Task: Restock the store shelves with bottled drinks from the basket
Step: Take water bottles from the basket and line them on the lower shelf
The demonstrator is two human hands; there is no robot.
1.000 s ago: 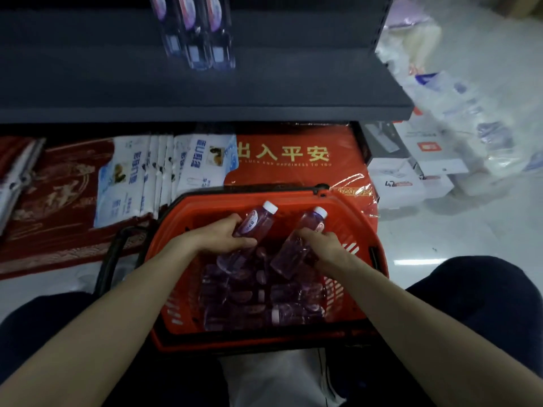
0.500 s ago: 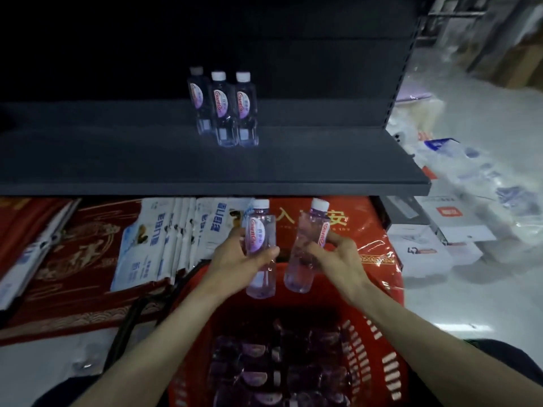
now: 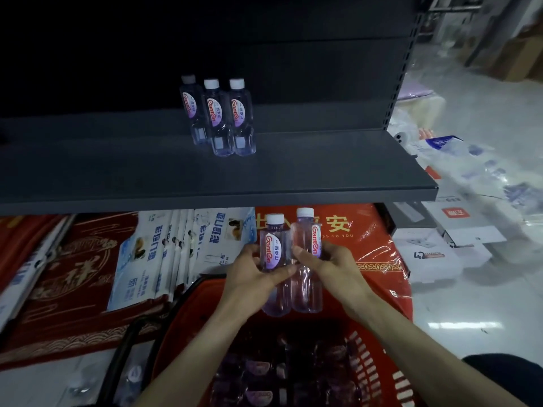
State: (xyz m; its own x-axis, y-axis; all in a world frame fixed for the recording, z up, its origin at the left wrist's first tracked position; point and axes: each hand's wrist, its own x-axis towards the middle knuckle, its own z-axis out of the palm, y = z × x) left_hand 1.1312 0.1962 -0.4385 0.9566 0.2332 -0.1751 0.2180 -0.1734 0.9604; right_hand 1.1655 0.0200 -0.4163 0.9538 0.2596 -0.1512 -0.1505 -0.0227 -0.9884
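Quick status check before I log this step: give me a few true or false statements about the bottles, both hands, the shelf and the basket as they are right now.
1. Each hand holds one bottle: left hand, right hand. True.
2. Both held bottles lie flat. False: the left bottle and the right bottle are upright, side by side.
3. Three bottles stand on the shelf. True.
4. The red basket is empty. False: more bottles lie inside.
5. The held bottles have blue caps. False: they are white.

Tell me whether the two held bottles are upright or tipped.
Upright: the left bottle and the right bottle both have caps on top, bases down, side by side above the basket.
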